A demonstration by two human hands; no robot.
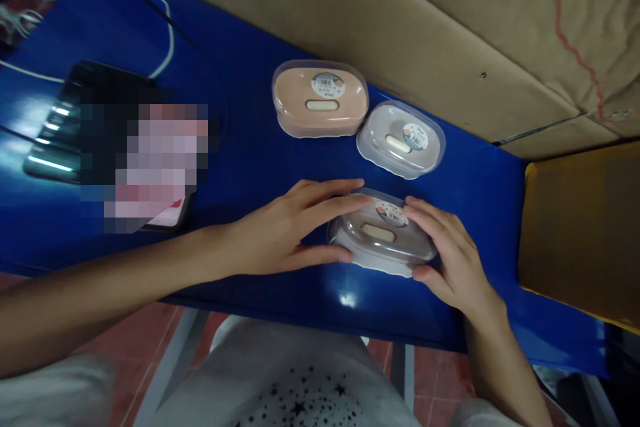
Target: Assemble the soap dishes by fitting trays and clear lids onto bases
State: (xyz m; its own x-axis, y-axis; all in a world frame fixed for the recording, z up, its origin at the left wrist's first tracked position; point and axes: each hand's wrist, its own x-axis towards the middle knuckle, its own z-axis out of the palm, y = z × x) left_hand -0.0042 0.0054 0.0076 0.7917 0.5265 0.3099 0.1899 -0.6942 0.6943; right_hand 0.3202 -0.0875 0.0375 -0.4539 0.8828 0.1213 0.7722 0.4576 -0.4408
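1. Left grip: the left grip is holding the left end of the near box. The thumb is pressing on the near side, and the fingers are lying over the far part of the lid. The hand is spreading only as wide as the box between thumb and fingers.
2. Right grip: the right grip is holding the right end of the same box. The thumb is bearing on the near lower edge, and the fingertips are resting on the far side, next to the label. The hand is curving around this end at the box's width.
3. Near box: this box is sitting on the blue table, close to the person's edge, between both hands. Its clear lid is covering a grayish body, and a pale oval inset is showing through.
4. Other boxes: the peach box and the white box are standing beyond the near box, each wearing a clear lid. They are sitting side by side; whether they are touching cannot be told.
5. Surroundings: cardboard is bordering the far side of the table. A brown box is standing at the right. A dark device is lying at the left, beside a pixelated area.
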